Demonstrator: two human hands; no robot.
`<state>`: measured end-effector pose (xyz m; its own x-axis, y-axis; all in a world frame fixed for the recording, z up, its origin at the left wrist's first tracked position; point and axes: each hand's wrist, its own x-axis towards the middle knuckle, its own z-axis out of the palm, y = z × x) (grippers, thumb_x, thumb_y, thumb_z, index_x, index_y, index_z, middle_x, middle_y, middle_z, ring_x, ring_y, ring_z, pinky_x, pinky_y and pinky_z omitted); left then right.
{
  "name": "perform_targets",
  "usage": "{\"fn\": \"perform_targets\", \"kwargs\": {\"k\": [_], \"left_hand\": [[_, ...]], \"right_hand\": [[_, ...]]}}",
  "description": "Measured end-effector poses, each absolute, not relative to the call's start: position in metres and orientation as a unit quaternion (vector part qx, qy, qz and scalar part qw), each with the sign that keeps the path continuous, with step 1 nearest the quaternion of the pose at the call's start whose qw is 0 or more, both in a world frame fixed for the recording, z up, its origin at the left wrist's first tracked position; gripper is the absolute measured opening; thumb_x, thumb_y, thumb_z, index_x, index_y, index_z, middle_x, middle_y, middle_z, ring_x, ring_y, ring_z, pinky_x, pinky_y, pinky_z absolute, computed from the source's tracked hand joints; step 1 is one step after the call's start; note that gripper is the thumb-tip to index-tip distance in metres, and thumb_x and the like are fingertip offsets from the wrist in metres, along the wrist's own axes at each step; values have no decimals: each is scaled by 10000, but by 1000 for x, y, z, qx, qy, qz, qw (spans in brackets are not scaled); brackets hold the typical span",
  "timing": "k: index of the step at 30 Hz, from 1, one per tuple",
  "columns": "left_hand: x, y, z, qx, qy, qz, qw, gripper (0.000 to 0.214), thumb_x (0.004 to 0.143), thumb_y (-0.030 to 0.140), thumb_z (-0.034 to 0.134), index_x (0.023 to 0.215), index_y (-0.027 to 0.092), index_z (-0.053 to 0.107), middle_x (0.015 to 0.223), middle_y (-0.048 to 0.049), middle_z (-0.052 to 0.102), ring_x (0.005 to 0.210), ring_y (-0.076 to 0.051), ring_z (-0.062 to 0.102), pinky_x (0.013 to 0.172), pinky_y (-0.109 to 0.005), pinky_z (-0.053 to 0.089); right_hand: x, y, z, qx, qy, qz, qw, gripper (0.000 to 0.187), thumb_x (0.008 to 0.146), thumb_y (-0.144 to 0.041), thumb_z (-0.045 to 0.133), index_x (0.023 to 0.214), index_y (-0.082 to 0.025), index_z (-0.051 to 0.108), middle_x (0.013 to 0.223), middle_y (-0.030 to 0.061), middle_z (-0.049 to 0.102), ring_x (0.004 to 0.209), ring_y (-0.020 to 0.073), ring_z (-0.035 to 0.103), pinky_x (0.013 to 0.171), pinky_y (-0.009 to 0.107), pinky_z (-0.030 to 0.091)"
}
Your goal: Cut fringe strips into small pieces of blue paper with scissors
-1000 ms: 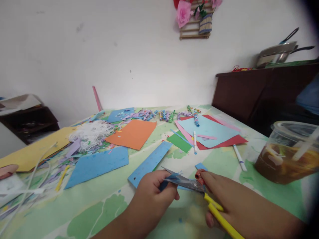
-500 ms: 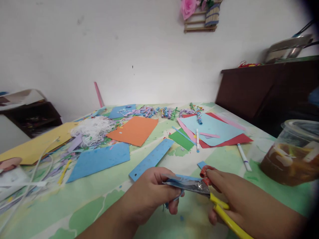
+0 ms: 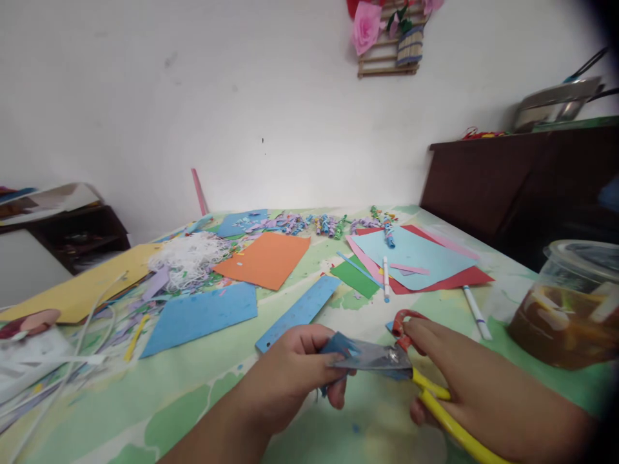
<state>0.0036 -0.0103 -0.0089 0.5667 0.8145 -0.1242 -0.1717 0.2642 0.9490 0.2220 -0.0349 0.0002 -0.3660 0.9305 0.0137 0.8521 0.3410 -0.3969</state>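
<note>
My left hand [image 3: 297, 374] is closed in a pinch on a small blue paper piece [image 3: 338, 345] near the table's front edge. My right hand [image 3: 464, 386] grips yellow-handled scissors [image 3: 387, 357], whose grey blades lie across the blue piece. A red loop of the handle sits by my right thumb. A long blue paper strip [image 3: 298, 312] lies just beyond my left hand.
Coloured sheets cover the green-patterned table [image 3: 193, 399]: a blue sheet [image 3: 200, 316], orange sheet [image 3: 265, 258], light blue on red paper [image 3: 416, 258], yellow sheet [image 3: 82, 290]. White shreds [image 3: 186, 254], curled paper bits, markers [image 3: 476, 312], and a plastic cup of brown drink [image 3: 565, 309] at right.
The scissor blades have closed further onto the blue piece, which my left hand has turned upward. The view has shifted slightly.
</note>
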Motion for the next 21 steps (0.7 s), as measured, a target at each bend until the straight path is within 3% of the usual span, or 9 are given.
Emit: {"fn": "perform_targets", "kwargs": {"k": [4,11,21], "left_hand": [[2,-11,-1,572,383,376,620,194,708,225,546,533,142,548,478,20,557,494,-77,462,540,-199,336],[7,-15,6,646,467,345,495,188,726,225,491,567,160,568,572,10,596,582,-118,501,573,-214,358],[10,-17,5,662,500,294,475,188,705,196,470,566,172,593,593,11,615,584,-127,512,552,-211,362]], "right_hand": [[225,-32,2,-566,-801,160,114,492,656,-345,591,1106,-200,454,1237,109,450,1130,325,390,857,405,394],[212,-37,11,-565,-789,211,118,409,654,-243,573,1053,-195,497,1161,102,529,1029,292,487,775,366,435],[217,-36,-3,-556,-795,216,113,420,660,-304,589,1059,-213,494,1114,105,545,961,301,512,706,371,439]]}}
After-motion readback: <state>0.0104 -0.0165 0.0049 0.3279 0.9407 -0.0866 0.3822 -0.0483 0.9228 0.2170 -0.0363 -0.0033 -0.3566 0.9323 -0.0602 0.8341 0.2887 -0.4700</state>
